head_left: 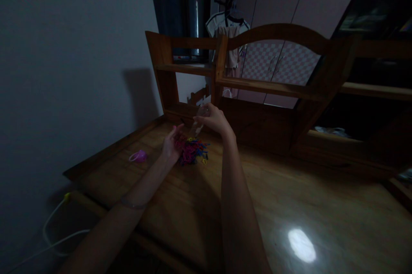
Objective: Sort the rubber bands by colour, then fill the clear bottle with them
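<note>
A pile of small, thin, many-coloured pieces (191,153), perhaps little elastic bands, lies on the wooden desk, mostly magenta with blue, red and yellow. My left hand (171,145) cups the pile's left edge, thumb and fingers apart; whether a few pieces touch its palm is hard to tell in the dim light. Above the pile, my right hand (215,119) grips a clear see-through container (197,127) by its upper end. The container is tilted, its lower end close over the pile. Left of my left hand rests a purple cap with a pale loop (139,156).
The wooden desk (273,188) has a shelf unit (257,83) along its back. A wall (80,72) rises on the left. White cable (48,226) hangs by the desk's left front edge. Clothes on a stand (228,29) are behind the shelves.
</note>
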Action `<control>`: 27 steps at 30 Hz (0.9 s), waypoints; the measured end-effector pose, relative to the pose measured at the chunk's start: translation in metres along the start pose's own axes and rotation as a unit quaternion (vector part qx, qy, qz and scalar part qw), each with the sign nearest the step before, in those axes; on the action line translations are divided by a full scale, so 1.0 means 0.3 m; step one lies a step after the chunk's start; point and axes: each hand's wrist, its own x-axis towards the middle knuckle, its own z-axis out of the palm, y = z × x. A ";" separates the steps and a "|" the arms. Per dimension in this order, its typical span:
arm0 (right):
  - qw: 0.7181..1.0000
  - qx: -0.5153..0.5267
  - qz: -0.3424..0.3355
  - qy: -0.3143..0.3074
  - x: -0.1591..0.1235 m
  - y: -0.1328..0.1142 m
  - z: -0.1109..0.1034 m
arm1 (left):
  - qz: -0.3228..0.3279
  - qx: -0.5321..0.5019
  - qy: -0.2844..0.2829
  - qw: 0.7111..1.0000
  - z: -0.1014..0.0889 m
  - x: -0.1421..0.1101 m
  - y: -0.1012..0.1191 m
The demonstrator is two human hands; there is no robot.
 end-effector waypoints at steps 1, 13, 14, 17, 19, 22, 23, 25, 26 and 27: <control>1.000 0.000 0.002 -0.001 0.000 -0.001 0.000 | 0.001 0.003 0.002 1.000 0.000 0.003 -0.001; 0.999 0.007 0.020 -0.024 -0.005 -0.009 -0.003 | -0.012 -0.025 0.015 1.000 -0.006 0.036 -0.020; 0.999 0.007 0.021 -0.026 -0.004 -0.009 -0.003 | -0.012 -0.028 0.021 0.999 -0.006 0.036 -0.021; 0.999 0.006 0.024 -0.030 -0.003 -0.009 -0.005 | -0.016 -0.027 0.033 0.999 -0.005 0.034 -0.021; 0.999 0.005 0.025 -0.033 -0.002 -0.009 -0.006 | -0.021 -0.017 0.037 0.999 -0.004 0.033 -0.021; 0.999 0.006 0.021 -0.036 -0.003 -0.010 -0.008 | -0.016 -0.008 0.035 0.999 -0.005 0.033 -0.023; 0.999 0.003 0.018 -0.036 -0.003 -0.010 -0.008 | -0.014 -0.007 0.029 0.999 -0.006 0.034 -0.023; 0.999 -0.009 0.015 -0.033 -0.005 -0.010 -0.008 | -0.007 0.001 0.015 1.000 -0.009 0.035 -0.025; 0.999 -0.013 0.014 -0.033 -0.005 -0.010 -0.008 | -0.001 0.012 0.008 1.000 -0.011 0.036 -0.025; 0.999 -0.016 0.015 -0.034 -0.006 -0.010 -0.008 | 0.007 0.030 0.004 1.000 -0.013 0.036 -0.027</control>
